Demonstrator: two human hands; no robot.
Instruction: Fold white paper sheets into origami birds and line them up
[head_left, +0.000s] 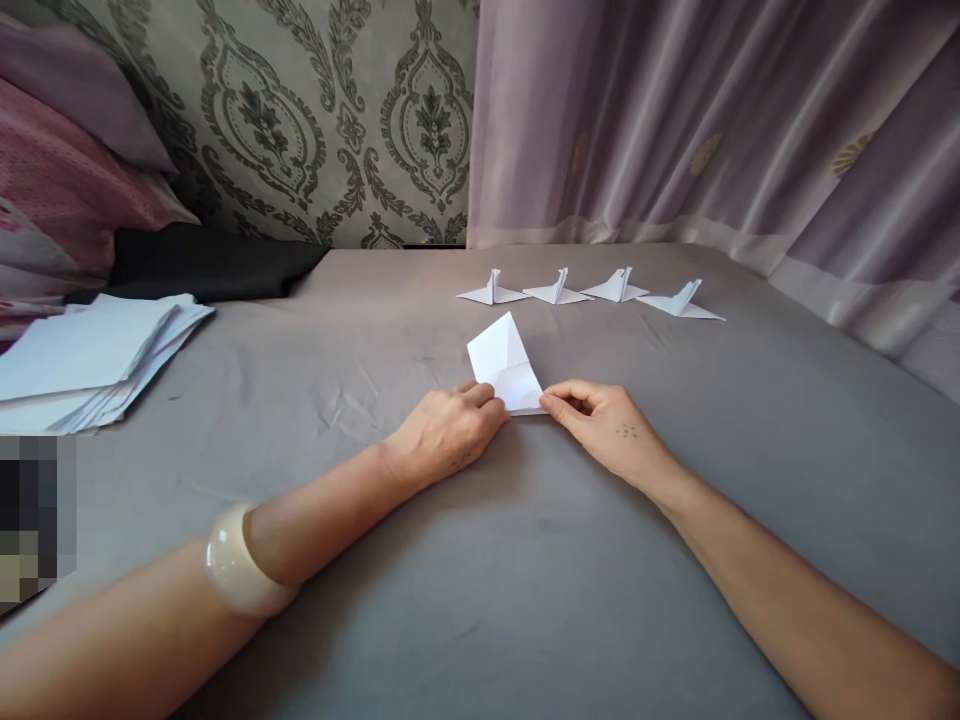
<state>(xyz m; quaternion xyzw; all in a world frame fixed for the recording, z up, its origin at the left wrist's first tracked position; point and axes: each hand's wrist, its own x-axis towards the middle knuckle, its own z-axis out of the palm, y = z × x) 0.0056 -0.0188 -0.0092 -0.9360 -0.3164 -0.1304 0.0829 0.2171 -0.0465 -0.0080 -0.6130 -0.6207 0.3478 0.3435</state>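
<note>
A folded sheet of white paper (pixel 510 360) lies between my two hands, its pointed corner directed away from me and creases showing across it. My left hand (pixel 454 420) is closed at its lower left edge, the fingers curled over the paper. At the lower right corner, my right hand (pixel 600 415) pinches the paper between thumb and forefinger. A pale bangle (pixel 244 565) sits on my left forearm. What the left fingertips do under the knuckles is hidden.
Several folded white paper birds (pixel 559 290) stand in a row beyond my hands, towards the right. A stack of white paper sheets (pixel 82 350) lies at the left, near a black cloth (pixel 217 262). Grey fabric (pixel 525 600) covers the surface; a curtain (pixel 637 120) hangs behind.
</note>
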